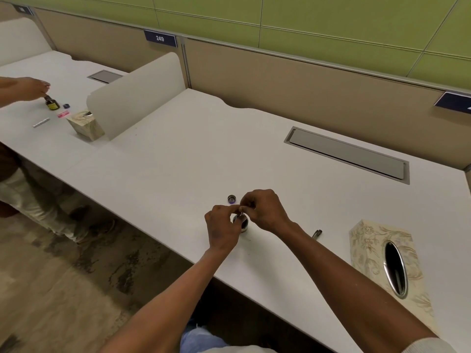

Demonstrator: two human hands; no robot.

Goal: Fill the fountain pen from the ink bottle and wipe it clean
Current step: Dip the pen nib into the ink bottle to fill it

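The ink bottle [242, 222] stands on the white desk [178, 159] near its front edge, mostly hidden behind the two hands; any label on it cannot be read. Directly above its mouth both hands meet: the left hand [223, 229] and the right hand [263, 210] each pinch a small metallic piece of the fountain pen [240, 211] between curled fingertips, though the piece is too small to tell more. The bottle cap [232, 199] lies just behind the hands, open side up. A dark pen part [317, 233] lies to the right, near the right forearm. Farther right sits a floral tissue box [382, 253] with an oval opening. A blue sign [160, 38] on the partition reads "249". At the neighbouring desk, another person's hand [30, 89] reaches to a second bottle [52, 103].
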